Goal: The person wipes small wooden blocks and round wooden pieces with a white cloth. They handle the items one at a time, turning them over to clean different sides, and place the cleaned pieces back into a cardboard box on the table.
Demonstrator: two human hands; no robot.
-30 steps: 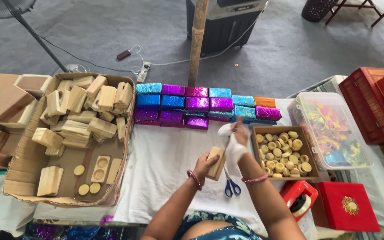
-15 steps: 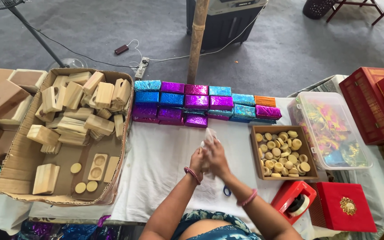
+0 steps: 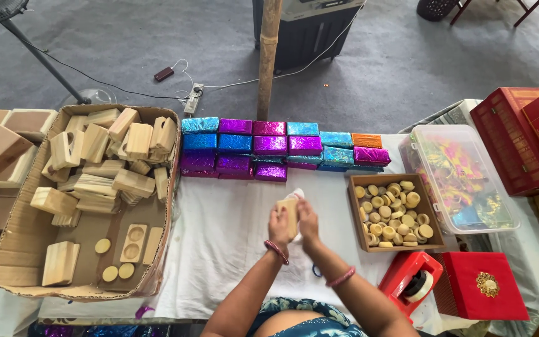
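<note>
Lower centre: left hand [image 3: 280, 223] and right hand [image 3: 307, 224], grips both closed on one pale wooden block [image 3: 289, 214], held upright between them above the white-covered counter [image 3: 219, 249], long axis up the frame; white wrap [image 3: 299, 195] peeks behind. Half a second ago the hands met lower down, no block showing. Right: tray of wooden discs [image 3: 392, 212]. Beyond: foil-wrapped boxes [image 3: 269, 148].

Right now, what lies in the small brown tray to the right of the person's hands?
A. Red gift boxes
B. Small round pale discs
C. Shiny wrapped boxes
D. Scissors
B: the brown tray beside the right hand is filled with small round pale discs, while the shiny wrapped boxes are stacked in rows farther back on the white cloth.
</note>
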